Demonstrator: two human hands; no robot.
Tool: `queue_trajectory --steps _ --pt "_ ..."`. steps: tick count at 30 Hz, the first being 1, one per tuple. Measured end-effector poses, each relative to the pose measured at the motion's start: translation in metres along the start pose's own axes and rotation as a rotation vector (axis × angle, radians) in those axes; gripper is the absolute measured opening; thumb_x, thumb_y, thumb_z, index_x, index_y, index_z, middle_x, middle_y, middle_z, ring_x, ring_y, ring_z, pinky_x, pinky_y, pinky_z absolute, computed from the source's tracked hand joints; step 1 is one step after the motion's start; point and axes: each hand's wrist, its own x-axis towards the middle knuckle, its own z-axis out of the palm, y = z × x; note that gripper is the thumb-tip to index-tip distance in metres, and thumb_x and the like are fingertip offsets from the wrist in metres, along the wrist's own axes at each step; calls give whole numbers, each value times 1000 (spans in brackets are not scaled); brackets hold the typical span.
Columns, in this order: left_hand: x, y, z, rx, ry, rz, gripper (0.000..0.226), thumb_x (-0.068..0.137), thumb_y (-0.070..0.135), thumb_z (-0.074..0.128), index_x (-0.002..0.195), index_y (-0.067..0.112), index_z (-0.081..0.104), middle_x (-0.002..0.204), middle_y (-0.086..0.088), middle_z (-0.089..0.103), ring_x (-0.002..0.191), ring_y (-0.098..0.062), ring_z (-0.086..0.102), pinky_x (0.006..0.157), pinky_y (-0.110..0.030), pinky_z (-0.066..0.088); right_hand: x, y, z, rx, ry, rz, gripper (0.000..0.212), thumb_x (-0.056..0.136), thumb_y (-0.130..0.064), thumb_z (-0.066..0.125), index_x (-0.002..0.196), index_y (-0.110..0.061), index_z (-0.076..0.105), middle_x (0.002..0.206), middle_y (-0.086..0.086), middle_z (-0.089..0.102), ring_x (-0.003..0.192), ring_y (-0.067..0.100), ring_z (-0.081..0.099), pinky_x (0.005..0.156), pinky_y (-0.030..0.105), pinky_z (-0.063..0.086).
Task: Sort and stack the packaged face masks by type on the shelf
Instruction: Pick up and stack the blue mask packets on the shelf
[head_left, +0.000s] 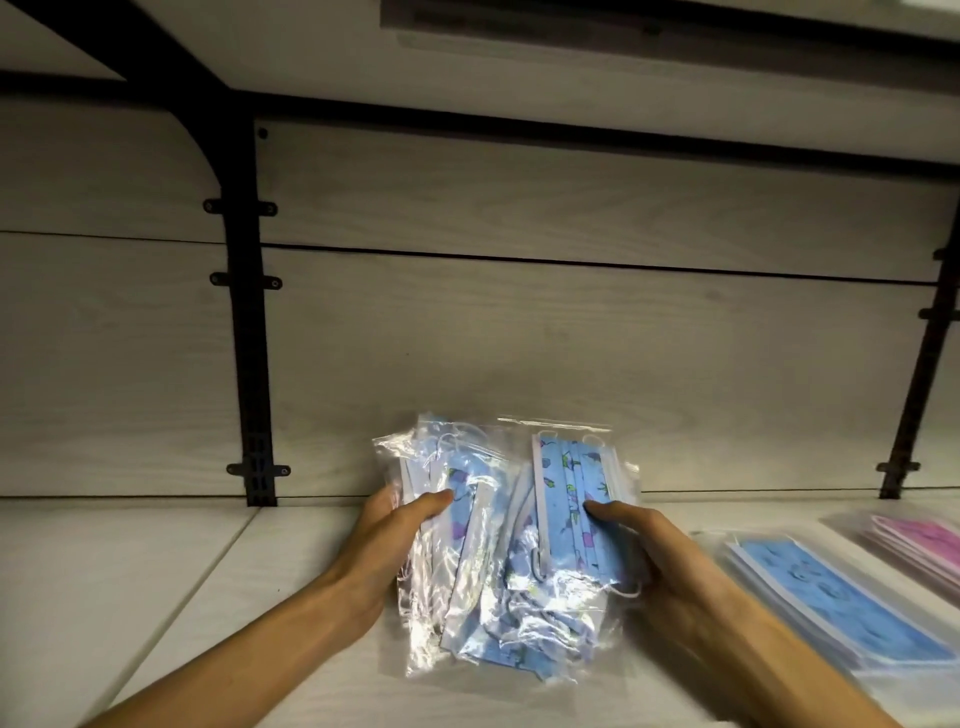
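Several clear plastic packs of blue patterned face masks are bunched together above the pale wooden shelf. My left hand grips the bundle's left side, thumb across the front of the packs. My right hand holds the right side, thumb pressed on the front pack, fingers hidden behind it. To the right, a stack of blue mask packs lies flat on the shelf. A stack of pink mask packs lies at the far right edge.
The shelf's back panel rises right behind the bundle. Black metal uprights stand at the left and at the right. Another shelf board hangs overhead.
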Motion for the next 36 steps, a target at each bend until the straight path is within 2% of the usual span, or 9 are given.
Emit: queue_trajectory --steps 6,11,13,16,21,24,27,33,36 --pt "-8 4 4 0 -53 92 38 76 34 85 105 40 62 97 34 71 84 20 63 76 -17 39 13 -3 -1 -77 17 118 55 77 1 77 129 5 59 122 29 66 107 46 68 83 56 56" --pt "-4 4 5 -86 -56 58 29 79 45 79 100 41 59 94 36 68 84 18 61 83 -21 38 13 -4 5 -262 105 -20 34 85 -3 72 115 8 63 90 23 75 73 34 75 56 38 60" --pt "0 3 3 -114 -25 45 38 82 45 76 108 44 47 103 34 54 97 7 52 95 -27 32 13 -4 6 -335 167 -149 25 87 -4 68 106 11 62 69 16 73 53 23 71 41 27 53" --pt "6 2 1 -126 25 51 45 85 41 75 115 48 42 98 34 46 89 10 46 95 -29 30 19 -7 2 -397 287 -253 17 89 -6 67 100 6 63 56 8 68 41 16 64 33 22 44" --pt "11 4 -2 -86 47 7 71 85 47 73 145 31 39 129 17 48 117 -10 39 98 -36 29 31 -15 -14 -441 412 -260 31 82 -14 66 107 3 62 81 16 64 66 28 60 52 31 51" --pt "11 10 -7 -94 51 -41 76 83 51 73 147 25 40 150 6 42 136 -19 38 109 -43 28 30 -27 -18 -426 382 -258 32 80 -13 65 107 3 61 86 19 60 70 32 57 54 33 52" --pt "11 15 -7 -81 24 -35 74 83 50 74 146 23 45 149 4 47 138 -20 39 109 -41 29 29 -46 -17 -511 359 -232 34 77 -14 70 105 4 64 90 20 62 76 32 56 56 33 48" --pt "12 19 -7 -74 -71 -63 66 89 49 68 145 22 47 148 3 47 142 -21 37 111 -38 28 18 -102 1 -1189 154 -271 34 69 -20 84 56 1 61 53 16 54 49 24 48 42 24 38" --pt "14 20 -9 -28 -127 -142 51 93 47 62 137 21 58 137 2 60 129 -24 55 113 -40 38 16 -132 25 -1623 122 -188 22 75 -20 86 85 -6 71 77 6 75 69 23 72 62 31 57"
